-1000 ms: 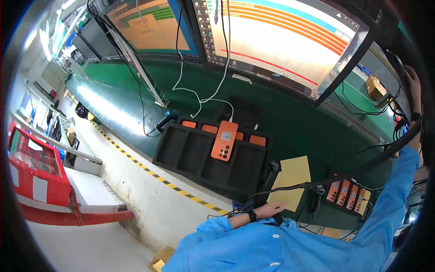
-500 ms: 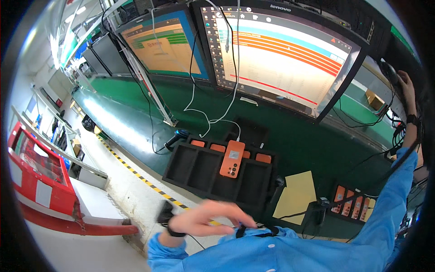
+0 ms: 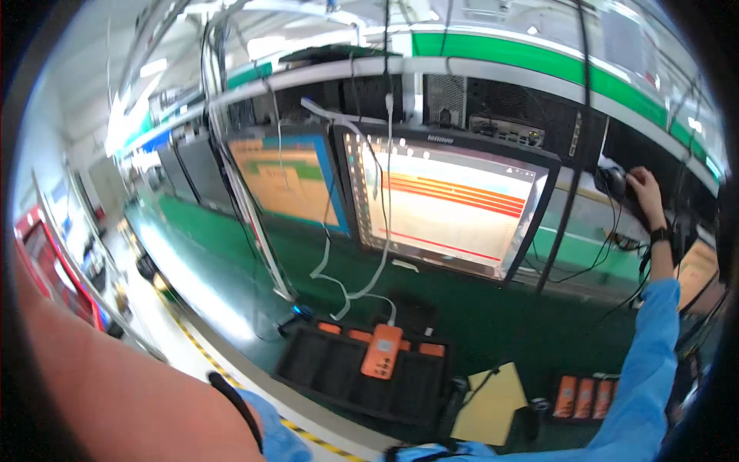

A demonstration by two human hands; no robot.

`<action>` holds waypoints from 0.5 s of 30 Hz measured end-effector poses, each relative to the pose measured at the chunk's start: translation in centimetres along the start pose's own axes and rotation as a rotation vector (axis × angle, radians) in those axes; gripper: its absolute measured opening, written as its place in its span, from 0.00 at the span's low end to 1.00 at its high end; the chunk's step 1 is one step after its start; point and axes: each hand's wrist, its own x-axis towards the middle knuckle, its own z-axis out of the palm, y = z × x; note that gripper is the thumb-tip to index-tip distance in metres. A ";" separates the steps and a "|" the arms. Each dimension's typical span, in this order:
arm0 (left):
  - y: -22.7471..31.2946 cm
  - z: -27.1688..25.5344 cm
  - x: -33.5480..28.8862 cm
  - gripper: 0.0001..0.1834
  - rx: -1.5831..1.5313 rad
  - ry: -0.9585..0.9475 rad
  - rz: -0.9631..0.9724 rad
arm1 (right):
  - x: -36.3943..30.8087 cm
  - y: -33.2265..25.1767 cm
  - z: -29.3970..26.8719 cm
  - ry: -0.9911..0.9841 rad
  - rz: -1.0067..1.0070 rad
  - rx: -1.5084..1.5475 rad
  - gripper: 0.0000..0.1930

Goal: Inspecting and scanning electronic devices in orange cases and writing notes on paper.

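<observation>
My right hand (image 3: pixel 643 190) is raised at the far right, beside the large monitor (image 3: pixel 454 212). Its fingers are closed against a black computer mouse (image 3: pixel 610 182), a rounded shape with a cable. Very close and blurred, my left hand (image 3: pixel 92 362) fills the lower left, and its fingers lie out of sight. A dark band circles that wrist. In front of the monitors, an orange phone (image 3: pixel 382 350) rests camera side up across a black compartment tray (image 3: pixel 323 369), with a white cable (image 3: pixel 393 312) at its far end. Several orange pieces show along the tray's far row.
A second monitor (image 3: pixel 289 181) stands at the left. Yellow sheet material (image 3: pixel 489 408) lies right of the tray. More orange phones (image 3: pixel 583 398) sit in a holder near my right sleeve. A handheld scanner (image 3: pixel 296 316) lies by the tray's far left corner. Cables hang across the bench.
The view has tilted up, showing the shelf above the monitors. My left hand has risen from near my waist toward the camera. My right hand stays at the black mouse.
</observation>
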 end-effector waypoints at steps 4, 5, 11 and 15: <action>-1.0 0.1 5.4 0.28 0.049 -0.011 0.065 | -1.5 -1.4 0.1 0.102 -0.079 -0.010 0.15; -1.4 -0.1 6.5 0.28 0.054 -0.007 0.067 | -1.4 -1.4 -0.1 0.068 -0.044 0.009 0.15; -1.4 0.0 10.6 0.26 0.077 -0.010 0.099 | -1.5 -1.5 0.7 0.072 -0.055 0.079 0.13; -0.9 -0.5 13.0 0.26 0.040 0.022 0.065 | -2.4 -3.7 -0.1 0.139 0.037 -0.119 0.16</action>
